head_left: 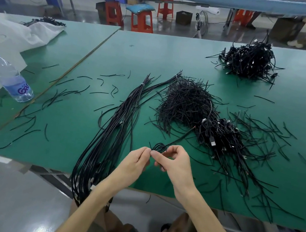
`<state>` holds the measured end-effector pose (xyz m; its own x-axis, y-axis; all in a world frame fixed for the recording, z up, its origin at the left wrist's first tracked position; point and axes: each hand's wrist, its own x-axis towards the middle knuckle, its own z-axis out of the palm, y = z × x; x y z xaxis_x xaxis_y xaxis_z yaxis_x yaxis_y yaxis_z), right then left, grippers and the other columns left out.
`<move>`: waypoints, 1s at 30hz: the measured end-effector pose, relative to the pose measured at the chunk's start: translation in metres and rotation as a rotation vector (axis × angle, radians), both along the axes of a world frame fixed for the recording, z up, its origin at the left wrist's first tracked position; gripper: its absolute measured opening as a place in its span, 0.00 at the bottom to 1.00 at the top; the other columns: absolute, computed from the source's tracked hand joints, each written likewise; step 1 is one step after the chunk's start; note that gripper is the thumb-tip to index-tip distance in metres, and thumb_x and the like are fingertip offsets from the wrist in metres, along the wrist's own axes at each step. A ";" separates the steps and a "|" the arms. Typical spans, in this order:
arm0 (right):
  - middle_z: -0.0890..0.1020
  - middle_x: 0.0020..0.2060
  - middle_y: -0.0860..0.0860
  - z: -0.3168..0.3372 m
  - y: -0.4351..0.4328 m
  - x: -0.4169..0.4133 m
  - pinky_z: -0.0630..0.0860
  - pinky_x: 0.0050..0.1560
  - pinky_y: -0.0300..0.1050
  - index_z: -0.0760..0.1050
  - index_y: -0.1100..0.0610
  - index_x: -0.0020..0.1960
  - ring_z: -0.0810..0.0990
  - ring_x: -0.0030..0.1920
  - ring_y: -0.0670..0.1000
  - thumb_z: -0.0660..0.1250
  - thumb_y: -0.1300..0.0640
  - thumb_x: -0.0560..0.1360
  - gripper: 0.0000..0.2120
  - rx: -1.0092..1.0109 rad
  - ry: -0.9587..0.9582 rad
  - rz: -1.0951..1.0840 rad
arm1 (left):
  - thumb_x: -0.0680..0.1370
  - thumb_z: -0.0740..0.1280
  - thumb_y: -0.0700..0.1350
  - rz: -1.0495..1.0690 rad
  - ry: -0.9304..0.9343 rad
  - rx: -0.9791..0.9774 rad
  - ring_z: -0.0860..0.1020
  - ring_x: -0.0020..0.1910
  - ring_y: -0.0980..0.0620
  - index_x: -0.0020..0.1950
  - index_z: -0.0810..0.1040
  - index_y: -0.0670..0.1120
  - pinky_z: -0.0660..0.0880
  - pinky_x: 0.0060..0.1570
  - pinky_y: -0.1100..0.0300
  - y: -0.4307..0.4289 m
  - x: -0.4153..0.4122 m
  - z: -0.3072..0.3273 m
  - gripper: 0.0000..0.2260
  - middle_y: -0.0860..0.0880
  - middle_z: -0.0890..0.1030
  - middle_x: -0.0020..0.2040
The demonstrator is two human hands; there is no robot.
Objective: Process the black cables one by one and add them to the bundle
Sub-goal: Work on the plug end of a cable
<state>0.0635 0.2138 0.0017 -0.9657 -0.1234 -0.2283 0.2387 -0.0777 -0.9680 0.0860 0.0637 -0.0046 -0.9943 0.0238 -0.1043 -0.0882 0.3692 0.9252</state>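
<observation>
factory floor: green worktables [175, 60], cable piles [251, 58], stools [142, 21]

Left hand [136, 162], right hand [176, 163] close together, fingertips pinching, fingers curled; bare forearms converge forward.

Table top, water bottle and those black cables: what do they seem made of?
Table top: probably a rubbery or vinyl mat, matte green with soft glare. Water bottle: clear thin plastic, glossy, blue cap. Black cables: likely plastic-coated wire, smooth, slight sheen, bending easily.
</observation>
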 end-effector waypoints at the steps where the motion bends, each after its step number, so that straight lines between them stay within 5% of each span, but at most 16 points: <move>1: 0.81 0.35 0.51 0.001 0.000 0.000 0.74 0.33 0.38 0.69 0.58 0.49 0.82 0.35 0.48 0.80 0.59 0.70 0.20 -0.025 -0.005 -0.002 | 0.88 0.54 0.44 -0.032 -0.009 0.015 0.62 0.28 0.56 0.46 0.74 0.36 0.61 0.31 0.62 -0.002 0.000 0.001 0.17 0.56 0.67 0.30; 9: 0.81 0.40 0.52 0.008 0.000 -0.002 0.75 0.35 0.39 0.69 0.59 0.53 0.83 0.36 0.48 0.81 0.57 0.70 0.22 -0.046 -0.009 0.068 | 0.86 0.54 0.53 -0.086 -0.024 0.152 0.61 0.27 0.55 0.39 0.79 0.54 0.59 0.26 0.65 -0.012 0.001 0.005 0.20 0.52 0.67 0.30; 13: 0.80 0.39 0.51 0.007 -0.001 0.002 0.75 0.34 0.38 0.69 0.59 0.53 0.83 0.35 0.48 0.80 0.59 0.70 0.22 -0.037 -0.010 0.071 | 0.83 0.56 0.59 -0.058 0.005 0.107 0.61 0.25 0.54 0.37 0.81 0.54 0.59 0.25 0.63 -0.014 0.003 0.007 0.21 0.52 0.67 0.28; 25: 0.85 0.49 0.52 0.014 0.000 0.013 0.80 0.43 0.39 0.75 0.54 0.59 0.85 0.43 0.51 0.81 0.58 0.69 0.23 0.049 0.033 0.177 | 0.87 0.58 0.49 0.192 0.033 0.153 0.61 0.24 0.57 0.28 0.65 0.53 0.59 0.25 0.65 -0.011 0.004 0.012 0.25 0.56 0.65 0.25; 30: 0.86 0.44 0.49 0.012 0.001 0.013 0.78 0.40 0.39 0.80 0.54 0.57 0.84 0.42 0.46 0.80 0.60 0.70 0.17 0.023 0.081 0.163 | 0.87 0.55 0.48 0.092 -0.048 0.207 0.58 0.25 0.56 0.32 0.70 0.50 0.57 0.26 0.63 -0.012 0.007 0.015 0.23 0.55 0.65 0.27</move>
<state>0.0762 0.2151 0.0138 -0.9489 -0.2750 -0.1550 0.1675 -0.0223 -0.9856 0.0926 0.0521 0.0105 -0.9873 -0.0408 -0.1537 -0.1583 0.1605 0.9742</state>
